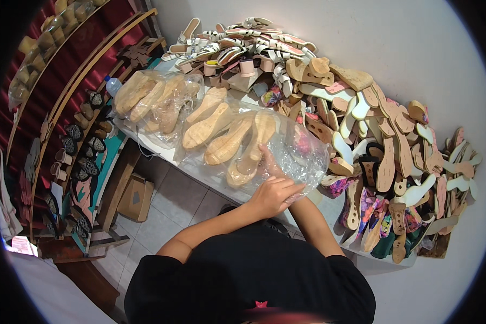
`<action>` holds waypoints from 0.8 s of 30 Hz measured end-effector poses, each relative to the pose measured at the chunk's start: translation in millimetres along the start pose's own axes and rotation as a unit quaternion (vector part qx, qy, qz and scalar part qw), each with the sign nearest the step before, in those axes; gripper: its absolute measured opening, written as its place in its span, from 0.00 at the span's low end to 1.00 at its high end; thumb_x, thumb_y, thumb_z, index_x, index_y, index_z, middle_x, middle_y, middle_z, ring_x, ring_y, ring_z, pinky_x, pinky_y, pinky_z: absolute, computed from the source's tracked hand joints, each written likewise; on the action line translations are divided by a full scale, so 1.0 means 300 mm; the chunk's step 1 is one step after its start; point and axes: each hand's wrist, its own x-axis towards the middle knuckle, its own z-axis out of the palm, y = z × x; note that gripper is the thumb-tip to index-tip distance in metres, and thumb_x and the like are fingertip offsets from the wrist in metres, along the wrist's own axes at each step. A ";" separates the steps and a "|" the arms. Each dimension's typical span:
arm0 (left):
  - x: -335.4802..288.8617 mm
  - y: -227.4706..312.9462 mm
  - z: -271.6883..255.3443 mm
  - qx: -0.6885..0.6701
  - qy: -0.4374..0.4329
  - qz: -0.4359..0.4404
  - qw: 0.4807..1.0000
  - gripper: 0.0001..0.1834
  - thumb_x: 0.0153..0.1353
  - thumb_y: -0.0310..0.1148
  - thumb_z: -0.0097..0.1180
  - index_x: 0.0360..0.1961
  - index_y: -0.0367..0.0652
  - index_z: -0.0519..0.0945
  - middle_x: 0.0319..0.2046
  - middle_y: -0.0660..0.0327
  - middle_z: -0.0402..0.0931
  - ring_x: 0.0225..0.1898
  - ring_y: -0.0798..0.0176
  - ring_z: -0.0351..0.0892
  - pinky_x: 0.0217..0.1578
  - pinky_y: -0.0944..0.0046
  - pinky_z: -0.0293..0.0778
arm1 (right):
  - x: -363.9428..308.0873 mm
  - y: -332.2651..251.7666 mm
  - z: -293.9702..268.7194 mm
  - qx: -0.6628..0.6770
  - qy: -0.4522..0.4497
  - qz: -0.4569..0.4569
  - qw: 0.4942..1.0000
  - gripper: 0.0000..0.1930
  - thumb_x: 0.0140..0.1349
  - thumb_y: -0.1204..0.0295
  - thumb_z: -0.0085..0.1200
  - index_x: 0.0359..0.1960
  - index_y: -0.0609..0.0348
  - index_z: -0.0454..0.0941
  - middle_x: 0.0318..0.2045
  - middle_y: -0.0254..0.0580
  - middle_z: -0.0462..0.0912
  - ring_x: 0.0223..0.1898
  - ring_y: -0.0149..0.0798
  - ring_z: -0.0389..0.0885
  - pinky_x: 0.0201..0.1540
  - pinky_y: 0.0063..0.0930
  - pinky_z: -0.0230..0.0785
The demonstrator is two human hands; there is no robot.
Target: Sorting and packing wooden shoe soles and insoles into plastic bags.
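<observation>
A clear plastic bag (pixel 302 154) lies on the table with several pale wooden wedge shoe soles (pixel 206 129) in it. My left hand (pixel 278 193) is closed on the bag's near right edge, bunching the plastic. Crossing beneath it, my right hand (pixel 271 164) reaches into the bag and shows through the film. Its fingers are at the edge of the nearest wooden shoe sole (pixel 251 154) and appear to grip it, though some of them are hidden. Farther left, a second clear bag (pixel 159 100) holds more wooden soles.
White strappy sandals (pixel 243 40) are heaped at the back of the table. A big pile of loose soles and floral wedges (pixel 383 146) covers its right side. Shoe racks (pixel 83 156) stand at left, near a plastic bottle (pixel 113 85). A cardboard box (pixel 135 198) sits on the tiled floor.
</observation>
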 end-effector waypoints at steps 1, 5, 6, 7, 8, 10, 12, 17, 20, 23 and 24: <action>-0.003 0.002 0.001 0.000 0.000 -0.001 1.000 0.16 0.47 0.30 0.55 0.41 0.41 0.75 0.23 0.59 0.70 0.24 0.57 0.69 0.27 0.62 0.64 | 0.026 -0.010 0.022 0.002 0.003 -0.003 1.000 0.37 0.51 0.42 0.42 0.52 0.61 0.63 0.44 0.50 0.72 0.43 0.43 0.73 0.44 0.38 0.66; -0.023 -0.010 0.008 -0.018 -0.020 -0.008 1.000 0.15 0.49 0.31 0.54 0.39 0.39 0.75 0.24 0.58 0.71 0.28 0.56 0.72 0.31 0.61 0.66 | 0.074 0.014 0.070 0.004 0.004 -0.009 1.000 0.36 0.51 0.42 0.42 0.52 0.62 0.64 0.43 0.50 0.73 0.42 0.43 0.74 0.43 0.37 0.67; -0.028 -0.011 0.010 -0.024 0.000 0.015 1.000 0.14 0.49 0.30 0.54 0.40 0.39 0.76 0.24 0.58 0.72 0.26 0.55 0.71 0.30 0.62 0.66 | 0.082 0.018 0.074 0.004 0.004 -0.011 1.000 0.36 0.51 0.42 0.42 0.52 0.62 0.64 0.43 0.50 0.73 0.42 0.43 0.74 0.43 0.37 0.67; -0.033 -0.013 0.006 -0.023 0.002 0.012 1.000 0.14 0.49 0.30 0.54 0.40 0.39 0.76 0.24 0.58 0.72 0.26 0.55 0.71 0.30 0.62 0.66 | 0.091 0.018 0.075 0.006 0.006 -0.012 1.000 0.36 0.51 0.42 0.42 0.52 0.62 0.64 0.43 0.49 0.73 0.42 0.43 0.74 0.43 0.37 0.67; -0.029 -0.009 -0.002 -0.027 -0.010 0.003 1.000 0.14 0.49 0.29 0.55 0.39 0.39 0.75 0.25 0.57 0.72 0.27 0.55 0.72 0.30 0.61 0.67 | 0.082 0.025 0.061 0.007 0.008 -0.014 1.000 0.36 0.51 0.42 0.42 0.51 0.62 0.64 0.42 0.49 0.73 0.41 0.43 0.74 0.42 0.37 0.67; -0.030 -0.004 -0.007 -0.031 -0.022 -0.006 0.999 0.14 0.49 0.29 0.55 0.39 0.39 0.75 0.25 0.57 0.73 0.27 0.55 0.72 0.31 0.61 0.67 | 0.096 0.021 0.055 0.011 0.013 -0.020 1.000 0.36 0.51 0.42 0.42 0.51 0.62 0.65 0.42 0.49 0.74 0.41 0.43 0.74 0.42 0.37 0.67; -0.035 -0.007 -0.016 -0.028 -0.031 -0.010 0.999 0.15 0.47 0.30 0.56 0.39 0.39 0.75 0.26 0.57 0.73 0.28 0.55 0.72 0.30 0.61 0.67 | 0.088 0.031 0.033 0.013 0.016 -0.027 0.999 0.36 0.51 0.42 0.42 0.51 0.62 0.65 0.41 0.49 0.74 0.40 0.43 0.75 0.42 0.37 0.67; -0.031 0.014 -0.036 -0.042 -0.033 -0.055 0.997 0.15 0.47 0.32 0.57 0.38 0.41 0.76 0.28 0.57 0.75 0.27 0.55 0.74 0.30 0.62 0.68 | -0.022 0.070 -0.086 0.025 0.034 -0.051 0.998 0.35 0.51 0.43 0.41 0.50 0.63 0.66 0.40 0.49 0.75 0.39 0.43 0.75 0.41 0.36 0.68; -0.027 0.021 -0.030 -0.046 -0.042 -0.073 0.995 0.15 0.47 0.34 0.56 0.38 0.42 0.76 0.28 0.56 0.76 0.27 0.55 0.74 0.31 0.62 0.69 | 0.054 0.010 -0.045 0.033 0.046 -0.064 0.996 0.35 0.52 0.43 0.41 0.50 0.63 0.66 0.39 0.48 0.75 0.38 0.43 0.76 0.40 0.36 0.68; -0.021 0.017 -0.024 -0.048 -0.042 -0.069 0.996 0.15 0.48 0.34 0.56 0.37 0.41 0.76 0.28 0.56 0.76 0.28 0.55 0.75 0.31 0.61 0.69 | 0.051 -0.007 -0.048 0.065 0.128 -0.026 0.989 0.33 0.52 0.46 0.44 0.46 0.66 0.68 0.32 0.46 0.77 0.27 0.43 0.76 0.31 0.32 0.70; -0.017 0.017 -0.018 -0.049 -0.040 -0.058 0.996 0.15 0.47 0.34 0.56 0.37 0.41 0.76 0.28 0.56 0.76 0.28 0.54 0.75 0.31 0.61 0.69 | 0.079 -0.002 -0.074 0.016 0.147 -0.073 0.986 0.33 0.51 0.46 0.46 0.47 0.66 0.67 0.33 0.48 0.75 0.27 0.43 0.76 0.28 0.32 0.69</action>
